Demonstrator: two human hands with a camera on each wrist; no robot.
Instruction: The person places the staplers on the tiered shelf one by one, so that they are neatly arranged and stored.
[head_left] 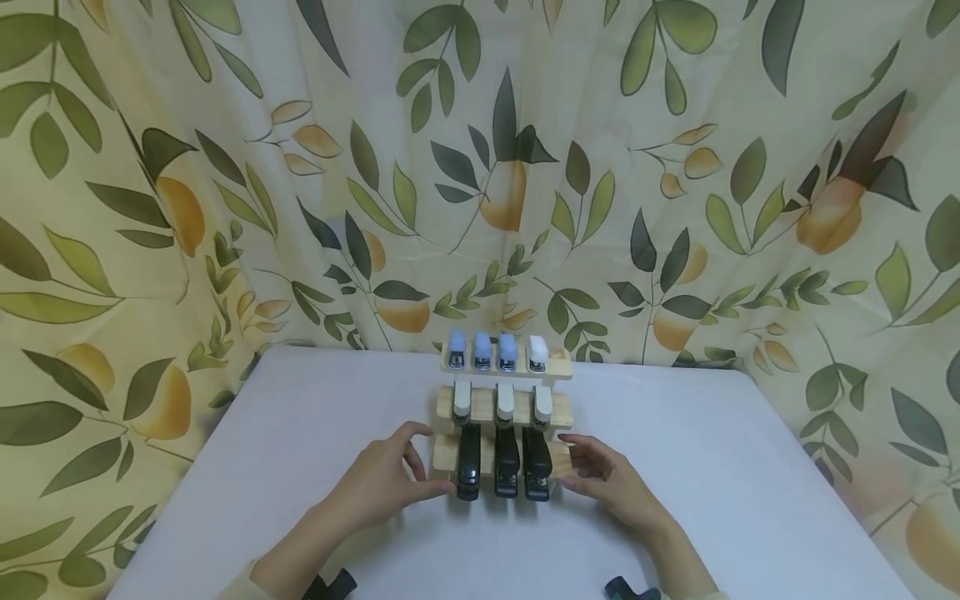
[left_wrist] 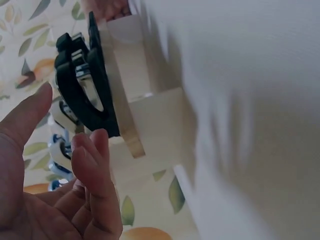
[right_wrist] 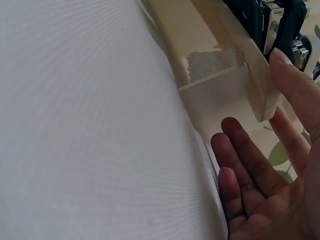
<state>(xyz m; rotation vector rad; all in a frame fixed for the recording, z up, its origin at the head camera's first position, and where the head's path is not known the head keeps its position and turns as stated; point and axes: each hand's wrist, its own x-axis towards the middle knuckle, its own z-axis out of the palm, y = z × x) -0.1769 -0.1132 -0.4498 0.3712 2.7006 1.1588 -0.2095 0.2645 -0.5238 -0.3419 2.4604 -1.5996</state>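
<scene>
A pale wooden three-tier rack (head_left: 445, 454) stands on the white table, bearing rows of staplers. Three black staplers (head_left: 506, 462) lie along the bottom tier, their front ends past its edge. White staplers (head_left: 505, 404) fill the middle tier; small blue staplers (head_left: 482, 350) and a white one (head_left: 537, 352) sit on top. My left hand (head_left: 382, 479) is at the rack's left end, thumb and fingers spread; the left wrist view shows nothing gripped. My right hand (head_left: 611, 483) is at the bottom tier's right end, its thumb (right_wrist: 290, 75) beside the board (right_wrist: 262, 95) and its fingers relaxed; contact is unclear.
White cloth covers the table (head_left: 300, 417) on both sides of the rack. Behind and to the sides hangs a leaf-and-fruit patterned curtain (head_left: 525, 275). Dark devices (head_left: 330, 585) show near both wrists. Under the boards, pale upright supports (right_wrist: 220, 95) hold up the rack.
</scene>
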